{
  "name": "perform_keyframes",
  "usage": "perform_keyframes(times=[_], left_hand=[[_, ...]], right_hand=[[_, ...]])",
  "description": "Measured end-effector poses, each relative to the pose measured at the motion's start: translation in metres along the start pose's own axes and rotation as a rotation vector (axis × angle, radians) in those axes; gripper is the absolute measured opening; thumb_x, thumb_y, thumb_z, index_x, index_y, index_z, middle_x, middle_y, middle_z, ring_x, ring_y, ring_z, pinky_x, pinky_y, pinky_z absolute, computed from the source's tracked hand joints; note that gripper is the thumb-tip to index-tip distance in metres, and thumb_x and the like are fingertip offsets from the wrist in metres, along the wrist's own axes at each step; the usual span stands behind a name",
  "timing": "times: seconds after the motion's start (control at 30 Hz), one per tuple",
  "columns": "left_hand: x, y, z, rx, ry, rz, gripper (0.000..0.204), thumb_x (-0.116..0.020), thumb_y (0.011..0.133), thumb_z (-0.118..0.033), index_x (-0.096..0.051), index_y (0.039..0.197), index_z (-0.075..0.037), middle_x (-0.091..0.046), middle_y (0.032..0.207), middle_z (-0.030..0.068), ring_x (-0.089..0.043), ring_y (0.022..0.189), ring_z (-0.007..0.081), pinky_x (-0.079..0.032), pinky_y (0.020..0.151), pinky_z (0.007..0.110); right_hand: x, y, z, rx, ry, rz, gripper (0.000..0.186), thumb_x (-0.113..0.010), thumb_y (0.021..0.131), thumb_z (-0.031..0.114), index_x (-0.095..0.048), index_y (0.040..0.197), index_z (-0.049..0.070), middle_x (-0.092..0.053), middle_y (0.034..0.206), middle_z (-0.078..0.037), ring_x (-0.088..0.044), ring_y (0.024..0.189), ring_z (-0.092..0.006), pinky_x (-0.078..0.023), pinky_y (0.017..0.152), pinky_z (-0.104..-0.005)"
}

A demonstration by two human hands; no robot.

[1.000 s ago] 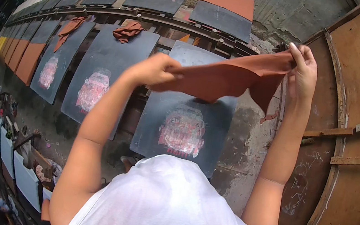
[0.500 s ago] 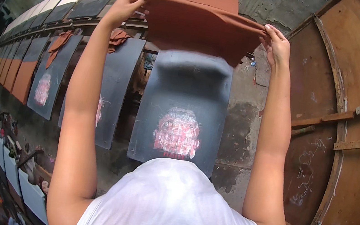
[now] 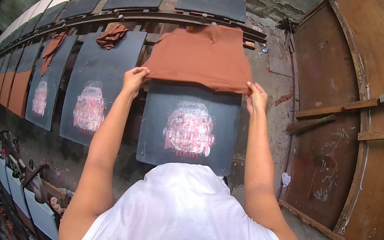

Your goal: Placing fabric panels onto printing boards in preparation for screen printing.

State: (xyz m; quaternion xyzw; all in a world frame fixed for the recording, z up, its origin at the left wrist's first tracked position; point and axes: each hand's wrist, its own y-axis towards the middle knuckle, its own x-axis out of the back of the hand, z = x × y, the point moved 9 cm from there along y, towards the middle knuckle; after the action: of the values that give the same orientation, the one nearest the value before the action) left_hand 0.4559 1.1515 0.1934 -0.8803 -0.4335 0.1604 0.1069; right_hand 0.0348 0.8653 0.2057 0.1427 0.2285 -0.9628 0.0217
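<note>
The reddish-brown cloth [image 3: 200, 60], held aloft beyond the far end half a second earlier, has come down over the dark board [image 3: 155, 110], and both hands have moved inward with its near edge; the cloth thus now covers the board's far part, the near part being bare. Clock directions are from the centre of the view. Largest at the side, a brown wooden panel [image 3: 305, 155] stands at 3 o'clock. The dark board extends from the centre toward 6 o'clock; a neighbouring board [image 3: 78, 72] lies at 9 o'clock, with a crumpled cloth [image 3: 112, 36] at its far end, toward 10. The reddish-brown cloth occupies 12 o'clock, its near edge stretched crosswise; whether it lies upon the board or also wraps beneath cannot be told. The left hand [image 3: 134, 81], at 10 o'clock, and the right hand [image 3: 256, 98], at 2, are well apart, fingers pinched on opposite near corners. Finer detail: a pale pink-and-white print [image 3: 188, 130] marks the bare part, with small red lettering [image 3: 187, 154] at its lower edge; chalky scribbles [image 3: 326, 173] on the panel, between 3 and 4, form no clear words. No maker's label is discernible.
</note>
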Motion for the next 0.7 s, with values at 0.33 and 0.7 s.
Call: perform_keyframes(times=[0.33,0.7], left_hand=[[0.039,-0.053,0.055,0.362,-0.069,0.135,0.025,-0.068,0.092,-0.009,-0.058,0.113,0.000,-0.068,0.104,0.0096,-0.067,0.094,0.0157,-0.056,0.083,0.025],[0.050,-0.132,0.054,0.392,-0.123,0.200,0.015,-0.063,0.096,-0.012,-0.061,0.105,0.000,-0.066,0.100,0.0073,-0.069,0.086,0.0136,-0.057,0.068,0.017]], right_hand=[[0.068,-0.036,-0.044,-0.271,-0.243,0.082,0.014,-0.077,0.083,0.006,-0.065,0.089,0.001,-0.060,0.069,-0.002,-0.057,0.059,-0.0110,-0.049,0.054,-0.0242],[0.110,-0.121,-0.041,-0.196,-0.325,0.047,0.014,-0.075,0.086,0.009,-0.063,0.091,0.002,-0.066,0.079,-0.004,-0.066,0.068,-0.0100,-0.048,0.050,-0.0173]])
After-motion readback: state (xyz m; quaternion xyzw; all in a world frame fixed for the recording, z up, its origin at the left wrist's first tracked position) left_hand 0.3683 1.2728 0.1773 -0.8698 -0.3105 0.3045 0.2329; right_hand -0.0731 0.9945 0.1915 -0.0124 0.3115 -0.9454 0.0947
